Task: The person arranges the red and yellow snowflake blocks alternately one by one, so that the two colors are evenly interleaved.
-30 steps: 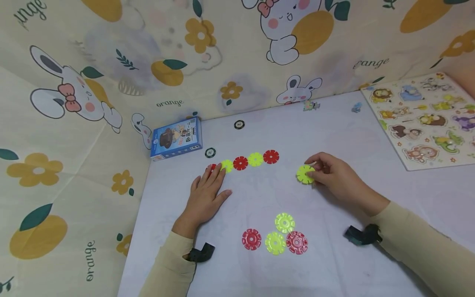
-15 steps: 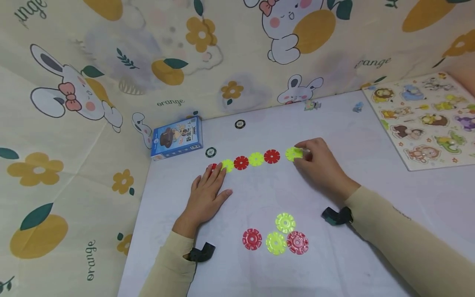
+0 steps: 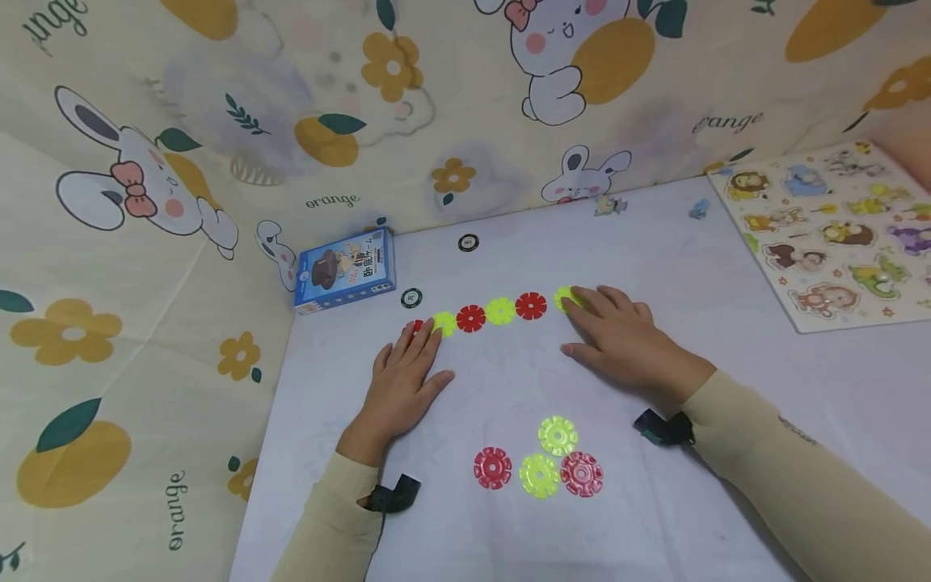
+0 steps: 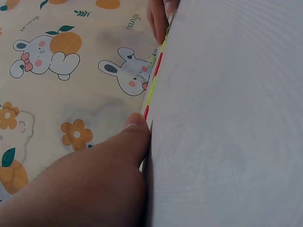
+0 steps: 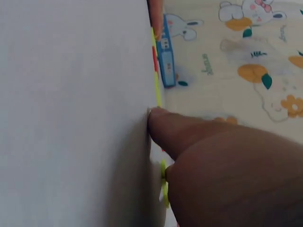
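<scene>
A row of red and yellow-green notched plastic discs lies across the table. My left hand (image 3: 400, 394) lies flat with spread fingers, its fingertips over a red disc (image 3: 415, 326) and a yellow disc (image 3: 446, 325) at the row's left end. Extended fingers of my right hand (image 3: 625, 339) touch another yellow disc (image 3: 564, 299) at the right end, partly covering it. A small gap separates that disc from a red disc (image 3: 531, 305). In the right wrist view, my right thumb (image 5: 163, 123) hides part of the row.
Nearer the person lie loose discs: two red, one a red disc (image 3: 492, 468), and two yellow, one a yellow disc (image 3: 558, 436). A blue box (image 3: 345, 271), a black chip (image 3: 411, 297) and another black chip (image 3: 469, 242) lie behind. An animal picture board (image 3: 829, 234) lies right.
My right hand has brought the yellow disc leftward and away from the person to the row's right end. Its pinch has loosened into extended fingers. The left hand stays put.
</scene>
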A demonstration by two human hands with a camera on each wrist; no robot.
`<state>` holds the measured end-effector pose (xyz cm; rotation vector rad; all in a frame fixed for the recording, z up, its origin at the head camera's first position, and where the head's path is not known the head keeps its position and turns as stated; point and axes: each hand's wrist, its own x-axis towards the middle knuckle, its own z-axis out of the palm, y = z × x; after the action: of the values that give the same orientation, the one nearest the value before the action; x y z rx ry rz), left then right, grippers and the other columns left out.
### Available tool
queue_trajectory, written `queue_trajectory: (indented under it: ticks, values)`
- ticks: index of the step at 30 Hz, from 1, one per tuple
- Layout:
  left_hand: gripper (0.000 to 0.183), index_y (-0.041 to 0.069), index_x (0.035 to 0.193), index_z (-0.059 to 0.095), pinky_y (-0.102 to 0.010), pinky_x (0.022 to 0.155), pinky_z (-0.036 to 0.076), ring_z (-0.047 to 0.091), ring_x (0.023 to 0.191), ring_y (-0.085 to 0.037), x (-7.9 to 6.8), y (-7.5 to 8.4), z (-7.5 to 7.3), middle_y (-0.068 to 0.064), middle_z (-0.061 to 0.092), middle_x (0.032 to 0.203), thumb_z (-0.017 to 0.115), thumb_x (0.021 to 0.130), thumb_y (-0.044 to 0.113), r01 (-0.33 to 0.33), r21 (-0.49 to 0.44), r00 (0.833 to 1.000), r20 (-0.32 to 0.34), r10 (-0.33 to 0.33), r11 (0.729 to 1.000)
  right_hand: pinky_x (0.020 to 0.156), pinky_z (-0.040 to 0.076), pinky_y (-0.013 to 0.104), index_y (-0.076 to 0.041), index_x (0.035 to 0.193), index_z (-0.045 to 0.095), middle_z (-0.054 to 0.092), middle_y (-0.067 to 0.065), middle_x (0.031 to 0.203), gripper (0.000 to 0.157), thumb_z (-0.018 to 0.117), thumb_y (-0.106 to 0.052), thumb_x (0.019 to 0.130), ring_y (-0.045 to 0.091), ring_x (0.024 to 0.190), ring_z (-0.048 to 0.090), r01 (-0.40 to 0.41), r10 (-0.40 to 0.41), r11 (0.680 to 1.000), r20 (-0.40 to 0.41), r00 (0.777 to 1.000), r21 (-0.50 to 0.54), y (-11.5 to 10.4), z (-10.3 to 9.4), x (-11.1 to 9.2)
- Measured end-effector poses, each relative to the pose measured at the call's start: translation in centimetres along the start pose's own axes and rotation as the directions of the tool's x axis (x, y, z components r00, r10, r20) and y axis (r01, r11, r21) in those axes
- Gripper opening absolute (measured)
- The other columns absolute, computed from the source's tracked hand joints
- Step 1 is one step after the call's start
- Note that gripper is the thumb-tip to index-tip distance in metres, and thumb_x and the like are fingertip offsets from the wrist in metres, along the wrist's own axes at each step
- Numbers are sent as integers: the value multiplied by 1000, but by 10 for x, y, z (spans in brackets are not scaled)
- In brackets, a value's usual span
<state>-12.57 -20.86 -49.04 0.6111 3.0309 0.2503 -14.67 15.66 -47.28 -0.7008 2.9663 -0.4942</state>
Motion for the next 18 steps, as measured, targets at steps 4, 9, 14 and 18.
queue_trajectory:
  ticks: [4,9,14,18]
  values:
    - [75,27,154,14,-57,109,7,-1,144,-24,1,2,-1,7,5,160,32,93,66,3,1,1000,8,-3,1000,92,24,58,-17,150,34,22,10,154,78,58,-57,88,40,137,15,5,-5,1000,-19,1000,-21,-1,3,1]
    - [76,28,154,14,-57,109,7,-2,144,-24,0,1,-1,8,5,159,31,92,67,4,4,1000,7,-4,1000,92,22,59,-19,151,32,21,10,155,82,55,-63,86,41,137,12,1,-2,999,-20,1000,-35,-1,7,2]
    - [75,27,154,14,-58,109,8,-1,144,-24,0,1,-1,8,5,159,31,93,67,4,5,1000,9,-4,1000,93,21,59,-20,152,31,19,8,156,83,51,-67,85,41,138,11,-4,3,999,-22,1000,-39,-2,9,2]
    - [75,26,154,15,-58,108,8,-1,144,-25,0,2,-3,7,5,159,31,93,66,0,4,1000,12,0,1000,93,20,59,-21,152,30,19,8,156,84,49,-68,85,42,138,10,-8,7,999,-18,1000,-44,-4,9,2]
